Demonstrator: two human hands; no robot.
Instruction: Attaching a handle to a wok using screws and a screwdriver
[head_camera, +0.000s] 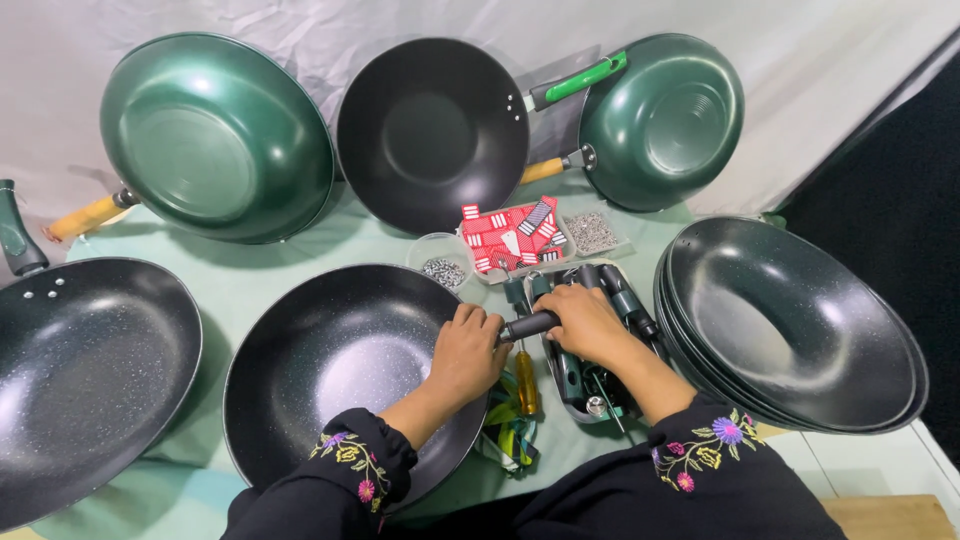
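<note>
We grip the dark plastic pan handle (530, 324) in both hands, left hand (468, 352) bracing the black speckled wok (330, 370) rim at 3 o'clock, right hand (590, 322) keeping it level.

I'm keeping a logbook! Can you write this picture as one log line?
left hand: on rim of black wok | right hand: gripping dark handle | beside: tray of handles, screwdriver

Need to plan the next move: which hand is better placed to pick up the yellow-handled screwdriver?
Probably the left hand. It rests on the pan rim, right beside the screwdriver. The right hand has its grip around the dark handle and would have to let go first.
</note>
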